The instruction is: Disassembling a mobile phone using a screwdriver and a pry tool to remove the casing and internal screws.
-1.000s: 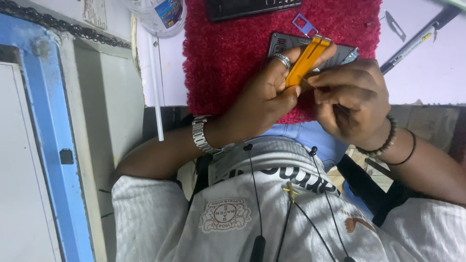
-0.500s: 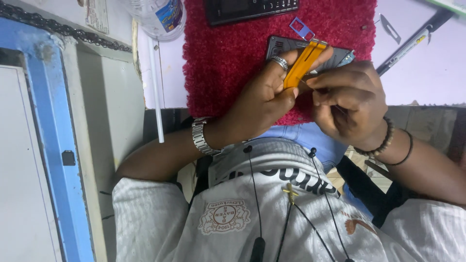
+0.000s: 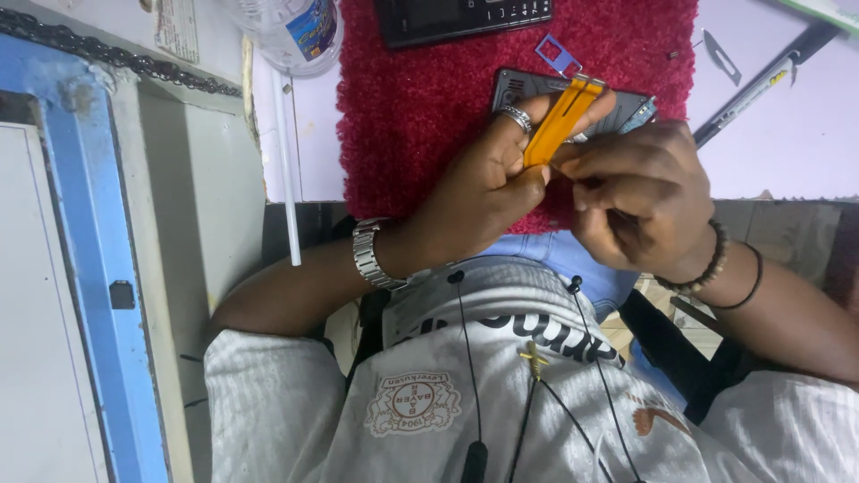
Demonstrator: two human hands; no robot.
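Surface: red fuzzy mat on a pale desk.
Left hand: pinching orange flex ribbon.
Right hand: fingers closed on the ribbon's lower end.
Underneath: dark phone panel.

Bare red mat left of the hands, black device above, bottle upper left
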